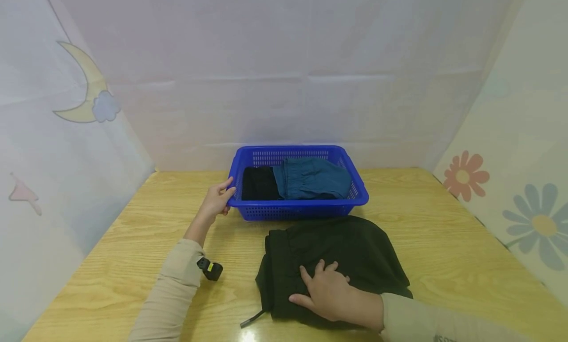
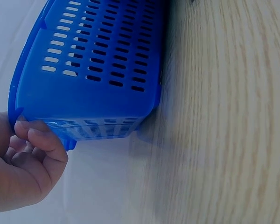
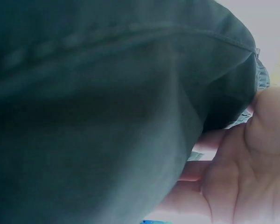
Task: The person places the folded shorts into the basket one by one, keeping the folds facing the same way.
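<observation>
My left hand [image 1: 215, 201] pinches the left rim of a blue plastic basket [image 1: 306, 203]. In the left wrist view, the thumb and curled fingers [image 2: 49, 140] close over that rim at a corner. Folded dark green drawstring pants [image 1: 359, 243] lie on the table in front of the basket, a cord end [image 1: 251, 319] sticking out at lower left. On top of them my right hand [image 1: 326, 295] rests with fingers spread. The right wrist view has dark cloth [image 3: 107, 116] filling much of it and covering the fingertips, with the palm [image 3: 242, 172] facing the camera.
Inside the basket lie a folded black garment [image 1: 259, 183] and a folded teal garment [image 1: 315, 177]. The wooden table [image 1: 146, 253] meets a pale backdrop [image 1: 284, 105] just behind the basket. A small black device [image 1: 210, 269] is strapped at the left sleeve.
</observation>
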A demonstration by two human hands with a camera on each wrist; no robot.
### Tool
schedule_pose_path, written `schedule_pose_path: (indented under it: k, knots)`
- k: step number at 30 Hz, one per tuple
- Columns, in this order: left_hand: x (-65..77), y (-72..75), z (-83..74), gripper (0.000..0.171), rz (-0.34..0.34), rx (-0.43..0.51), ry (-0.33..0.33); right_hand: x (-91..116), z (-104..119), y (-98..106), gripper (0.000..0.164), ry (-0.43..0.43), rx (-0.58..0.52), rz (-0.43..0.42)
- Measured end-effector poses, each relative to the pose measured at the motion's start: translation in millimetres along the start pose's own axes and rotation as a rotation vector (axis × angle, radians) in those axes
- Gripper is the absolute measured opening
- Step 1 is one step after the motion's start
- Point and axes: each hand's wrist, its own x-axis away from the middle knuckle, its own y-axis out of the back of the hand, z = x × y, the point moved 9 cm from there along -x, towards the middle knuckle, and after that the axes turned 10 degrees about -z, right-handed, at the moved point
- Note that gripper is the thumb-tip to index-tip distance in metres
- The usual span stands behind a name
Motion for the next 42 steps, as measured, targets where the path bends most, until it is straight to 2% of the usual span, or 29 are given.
schedule_pose_path:
  k: [9, 19, 22, 27, 30, 33, 38, 42]
  knots:
    - [-1.0, 0.0, 0.0, 0.047, -0.01, -0.007, -0.027, 0.3, 0.4, 3.7, 0.074, 0.052, 0.129, -0.017]
    - [-1.4, 2.1, -1.9, 0.046, -0.026, -0.08, -0.041, 2.8, -1.2, 10.6, 0.068, 0.083, 0.171, -0.04]
    - [-2.1, 3.0, -4.7, 0.046, -0.034, -0.14, -0.057, 3.2, -3.1, 14.3, 0.067, 0.079, 0.159, -0.067]
    - [-2.2, 5.7, -12.4, 0.045, -0.073, -0.336, -0.105, 3.9, -6.6, 21.2, 0.063, 0.089, 0.093, -0.126]
    - [-1.5, 6.6, -20.6, 0.045, -0.109, -0.418, -0.151, 3.6, -9.0, 25.8, 0.058, 0.105, 0.064, -0.174]
    - [0.7, 9.6, -30.6, 0.045, -0.181, -0.447, -0.208, 3.7, -11.7, 28.8, 0.052, 0.117, 0.065, -0.214]
    - [9.3, 18.2, -47.2, 0.034, -0.35, -0.435, -0.286, 5.2, -17.4, 33.2, 0.047, 0.125, 0.061, -0.259]
    - [18.9, 21.3, -60.7, 0.026, -0.43, -0.411, -0.357, 7.3, -21.5, 39.9, 0.048, 0.143, 0.035, -0.312]
